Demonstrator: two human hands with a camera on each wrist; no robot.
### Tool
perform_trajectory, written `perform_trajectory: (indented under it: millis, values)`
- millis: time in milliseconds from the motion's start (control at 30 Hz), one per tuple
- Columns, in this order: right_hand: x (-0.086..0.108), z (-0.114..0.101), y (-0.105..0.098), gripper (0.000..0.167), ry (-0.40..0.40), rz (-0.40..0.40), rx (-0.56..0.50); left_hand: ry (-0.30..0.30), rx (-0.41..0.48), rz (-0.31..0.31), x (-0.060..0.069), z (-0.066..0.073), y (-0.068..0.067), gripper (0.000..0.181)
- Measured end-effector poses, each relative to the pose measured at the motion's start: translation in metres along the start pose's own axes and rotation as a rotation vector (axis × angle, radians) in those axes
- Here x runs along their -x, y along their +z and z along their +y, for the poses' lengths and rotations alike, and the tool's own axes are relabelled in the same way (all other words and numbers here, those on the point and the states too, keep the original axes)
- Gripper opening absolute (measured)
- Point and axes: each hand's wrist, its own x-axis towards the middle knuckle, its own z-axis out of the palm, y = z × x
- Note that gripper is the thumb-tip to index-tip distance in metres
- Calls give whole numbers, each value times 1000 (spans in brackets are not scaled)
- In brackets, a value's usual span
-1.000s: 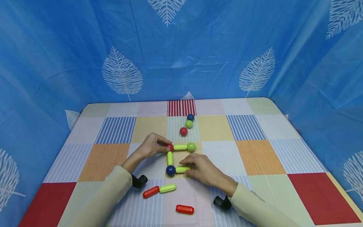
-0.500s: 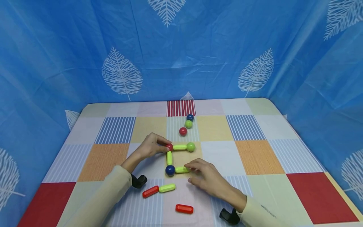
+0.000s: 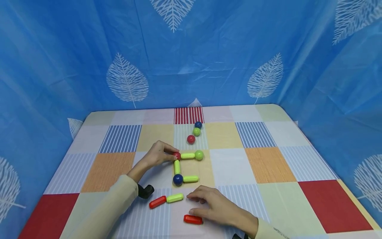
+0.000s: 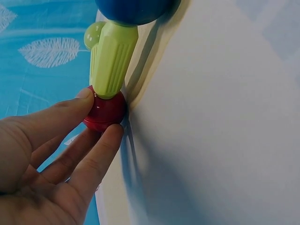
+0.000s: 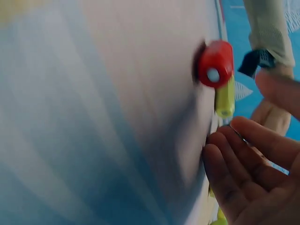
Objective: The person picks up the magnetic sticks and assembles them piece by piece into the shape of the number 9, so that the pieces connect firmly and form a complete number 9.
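My left hand (image 3: 157,154) pinches a red ball (image 4: 107,112) at the far left corner of a three-sided figure of magnetic balls and rods. From that ball one yellow-green rod (image 3: 187,156) runs right to a green ball (image 3: 199,155). Another yellow-green rod (image 4: 115,61) leads toward me to a blue ball (image 3: 178,179), from which a third rod (image 3: 191,179) points right. Nearer me, my right hand (image 3: 216,204) hovers, fingers loosely bent and holding nothing. Its thumb is beside a loose red rod (image 3: 192,219); whether they touch, I cannot tell.
A red rod (image 3: 157,202) and a yellow-green rod (image 3: 175,198) lie end to end left of my right hand. Beyond the figure are a loose red ball (image 3: 191,139), a green ball (image 3: 196,131) and a blue ball (image 3: 198,124). A blue curtain (image 3: 221,59) hangs behind the table.
My right hand has let go of the rod beside the blue ball and come toward me, to the loose red rod. My left hand stays on the red ball.
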Motion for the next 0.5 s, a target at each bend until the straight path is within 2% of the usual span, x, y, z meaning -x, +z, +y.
perform_trajectory:
  millis: [133,300,500]
  values:
    - [1,-1,4,42,-56,-58,67,-15,-1,4,0,-1,1,22]
    - [0,1,5,40,-103,-102,72,-29,-9,7,1,0,3,23]
    - [0,1,6,27,-144,-143,100,-38,-4,11,1,1,2,24]
